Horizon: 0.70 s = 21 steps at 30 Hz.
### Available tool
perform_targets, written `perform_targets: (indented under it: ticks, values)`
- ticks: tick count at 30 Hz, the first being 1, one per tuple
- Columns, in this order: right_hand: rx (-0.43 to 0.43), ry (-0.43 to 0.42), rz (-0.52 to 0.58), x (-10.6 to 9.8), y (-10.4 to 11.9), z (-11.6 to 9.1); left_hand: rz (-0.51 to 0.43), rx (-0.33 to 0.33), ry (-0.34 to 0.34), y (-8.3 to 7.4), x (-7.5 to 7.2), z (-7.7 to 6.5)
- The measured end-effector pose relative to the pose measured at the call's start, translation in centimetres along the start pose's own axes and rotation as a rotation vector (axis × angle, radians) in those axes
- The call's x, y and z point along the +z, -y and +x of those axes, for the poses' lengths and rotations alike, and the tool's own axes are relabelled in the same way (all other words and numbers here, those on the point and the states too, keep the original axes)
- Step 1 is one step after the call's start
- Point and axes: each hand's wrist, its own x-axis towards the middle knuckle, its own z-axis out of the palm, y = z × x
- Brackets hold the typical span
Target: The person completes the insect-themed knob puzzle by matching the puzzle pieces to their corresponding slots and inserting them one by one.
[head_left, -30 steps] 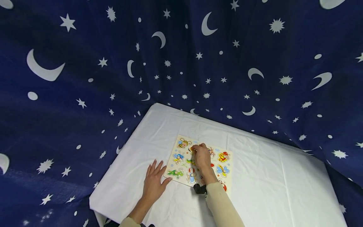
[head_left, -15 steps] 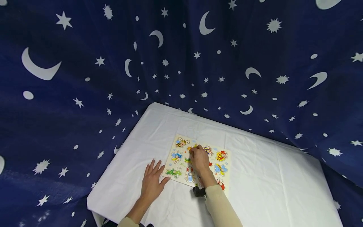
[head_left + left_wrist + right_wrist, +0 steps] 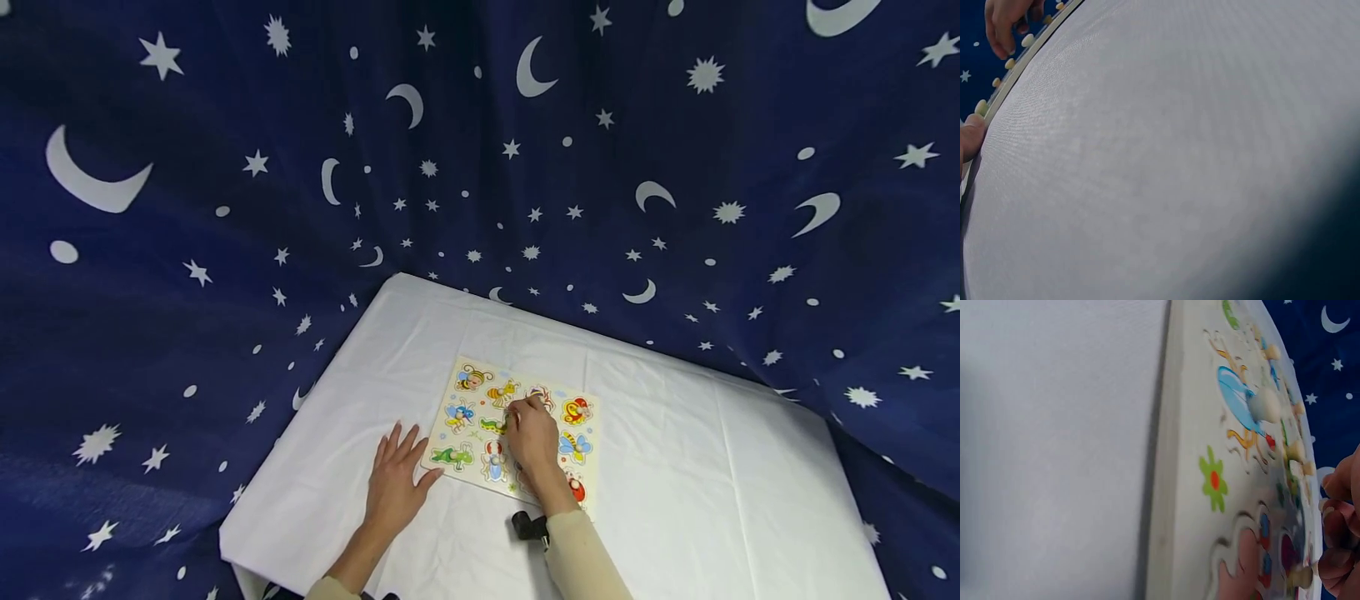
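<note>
A wooden peg puzzle board (image 3: 480, 362) with knobbed insect pieces lies flat on the white-covered table. My left hand (image 3: 393, 492) rests palm down with fingers spread, its thumb (image 3: 971, 134) at the board's near left corner. Over the middle of the board is my right hand (image 3: 534, 437), fingers bent downward close above the knobs, with no piece seen in them. Just left of its fingertips are a green caterpillar piece (image 3: 491, 426) and a yellow bee piece (image 3: 501, 393), both in their slots. The right hand and wrist hide part of the central and lower pieces.
White cloth covers the table (image 3: 675, 467), which reaches well past the board on the right. A dark blue curtain (image 3: 480, 125) with moons and stars hangs behind and around it. A black wrist camera (image 3: 529, 526) sits under the right forearm.
My right hand has drawn back from the yellow bee piece toward the middle of the board, leaving that piece uncovered. The left hand stays at the corner. The head view shifts slightly.
</note>
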Motion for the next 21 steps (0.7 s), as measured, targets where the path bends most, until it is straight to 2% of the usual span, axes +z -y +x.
perform_targets:
  ticks: [7, 11, 15, 21]
  values:
    - [0.036, -0.077, 0.023, -1.3, -0.8, -0.6, -0.008, 0.016, -0.033, 0.1, -0.1, 0.1]
    - [0.033, -0.099, 0.012, -1.7, -1.7, -1.1, -0.028, -0.008, -0.030, 0.0, -0.1, 0.3]
    - [0.043, -0.141, 0.030, -1.8, -2.4, -1.6, -0.087, -0.028, -0.036, -0.1, -0.2, 0.2]
    - [-0.004, -0.228, 0.045, -2.1, -2.9, -2.0, -0.097, 0.034, -0.058, -0.3, -0.2, 0.1]
